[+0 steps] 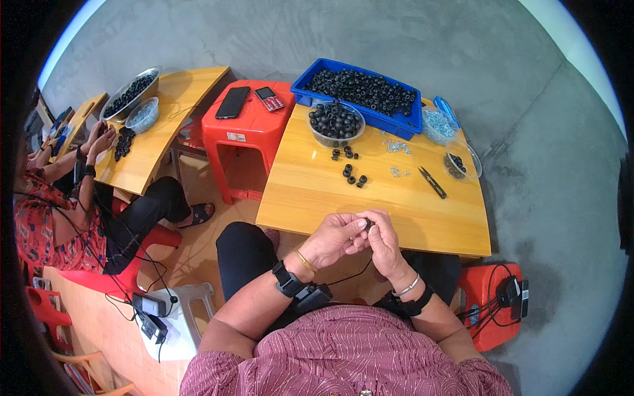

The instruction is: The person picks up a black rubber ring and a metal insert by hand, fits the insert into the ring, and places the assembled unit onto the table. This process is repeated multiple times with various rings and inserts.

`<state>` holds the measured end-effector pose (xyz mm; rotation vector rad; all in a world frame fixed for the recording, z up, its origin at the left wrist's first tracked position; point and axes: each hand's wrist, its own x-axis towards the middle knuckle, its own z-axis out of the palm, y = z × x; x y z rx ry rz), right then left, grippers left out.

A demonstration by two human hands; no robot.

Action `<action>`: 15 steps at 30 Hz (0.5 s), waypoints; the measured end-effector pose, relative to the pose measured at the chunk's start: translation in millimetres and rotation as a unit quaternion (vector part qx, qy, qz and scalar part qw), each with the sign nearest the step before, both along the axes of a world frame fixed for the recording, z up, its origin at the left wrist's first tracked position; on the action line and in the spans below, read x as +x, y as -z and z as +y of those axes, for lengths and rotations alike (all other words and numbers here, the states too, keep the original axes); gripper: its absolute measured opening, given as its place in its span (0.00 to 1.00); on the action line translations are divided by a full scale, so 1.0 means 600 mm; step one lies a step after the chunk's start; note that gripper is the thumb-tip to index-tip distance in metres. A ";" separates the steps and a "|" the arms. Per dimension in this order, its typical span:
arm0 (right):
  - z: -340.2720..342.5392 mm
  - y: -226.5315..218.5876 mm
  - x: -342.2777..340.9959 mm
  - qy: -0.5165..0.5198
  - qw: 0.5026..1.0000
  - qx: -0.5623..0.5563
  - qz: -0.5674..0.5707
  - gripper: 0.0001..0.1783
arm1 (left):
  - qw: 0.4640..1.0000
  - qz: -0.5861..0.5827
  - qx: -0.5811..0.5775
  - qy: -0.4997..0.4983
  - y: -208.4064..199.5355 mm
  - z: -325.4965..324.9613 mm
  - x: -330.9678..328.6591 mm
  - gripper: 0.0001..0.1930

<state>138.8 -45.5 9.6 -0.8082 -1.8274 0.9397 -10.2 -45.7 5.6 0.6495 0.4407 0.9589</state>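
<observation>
Just past the near edge of the wooden table [290, 198], my left hand [338, 235] and my right hand [384, 241] meet, fingers closed around one small, round black part [368, 225]. Both hands' fingertips pinch it, hiding most of it. Several loose black ring-like parts [348, 171] lie on the tabletop ahead of my hands. Behind them stands a clear bowl [336, 141] heaped with similar parts. Small piles of silvery, screw-like pieces [397, 146] lie to its right. Closer to the right edge rests a slim black tool [432, 183], perhaps snips.
A blue tray [391, 127] of black parts sits at the back. Clear tubs [432, 136] stand at right. Left, a red stool [246, 135] bears two phones [232, 103]. Another person [63, 211] works at a neighbouring table [173, 99]. Cables and devices [508, 292] lie on a red stool beside me.
</observation>
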 end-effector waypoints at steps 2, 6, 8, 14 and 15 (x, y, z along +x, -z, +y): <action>0.002 0.010 0.004 0.007 1.000 -0.010 -0.007 0.21 | 1.000 0.000 0.005 0.008 0.002 0.003 0.000 0.08; -0.009 -0.010 -0.003 0.013 1.000 -0.027 0.007 0.21 | 1.000 0.019 0.003 0.016 0.000 0.002 -0.001 0.07; -0.015 -0.016 -0.007 0.007 0.998 -0.065 0.002 0.22 | 1.000 0.019 0.004 0.023 -0.003 0.000 -0.003 0.07; -0.003 -0.020 0.006 -0.078 0.996 -0.034 -0.019 0.21 | 0.998 0.044 -0.009 0.037 -0.002 -0.001 -0.010 0.07; -0.002 -0.021 0.006 -0.078 0.996 -0.034 -0.019 0.21 | 0.998 0.057 -0.008 0.036 -0.002 -0.001 -0.011 0.07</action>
